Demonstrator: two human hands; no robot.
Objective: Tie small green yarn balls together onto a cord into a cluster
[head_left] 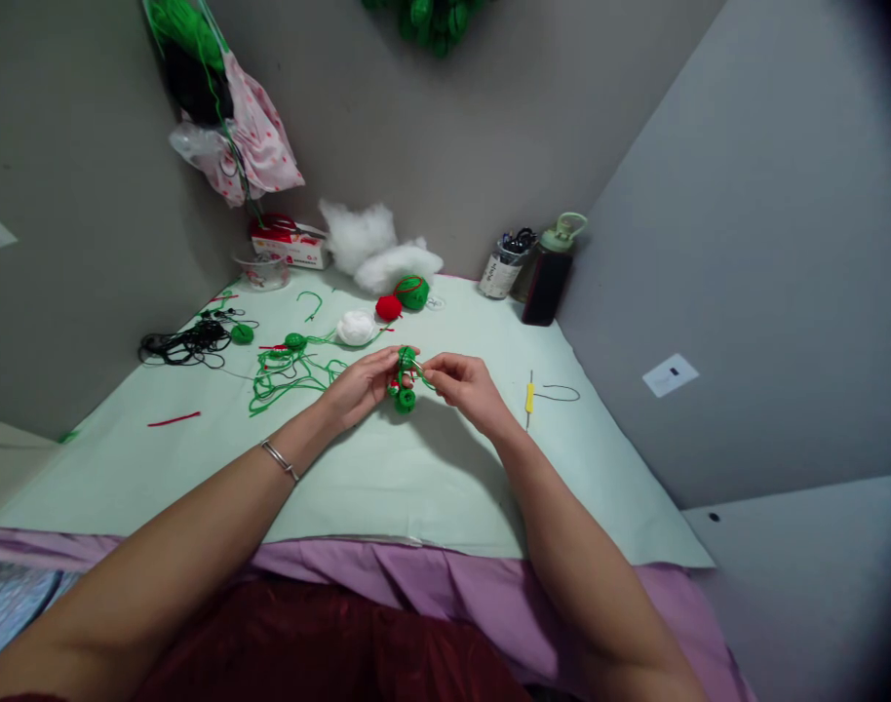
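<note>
Just above the middle of the table, my left hand [363,387] is closed around a small green crocheted piece [406,400] with red and white bits on it. My right hand [464,388] pinches a thin needle [418,367] whose tip meets the green piece. Green yarn loops between the needle and my right fingertips. Whether the needle is a sewing needle or a hook is too small to tell. Left of my left hand lies a tangle of green yarn [289,385]. To the right of my right hand is a yellow-handled tool [530,397] beside a dark looped cord.
White [356,329], red [388,308] and green [413,292] yarn balls lie beyond my hands, before white stuffing [394,263]. Black cord [186,343] is at left. A pen cup [502,269], green-lidded bottle [562,234] and phone [548,288] stand back right; walls enclose the table [329,507].
</note>
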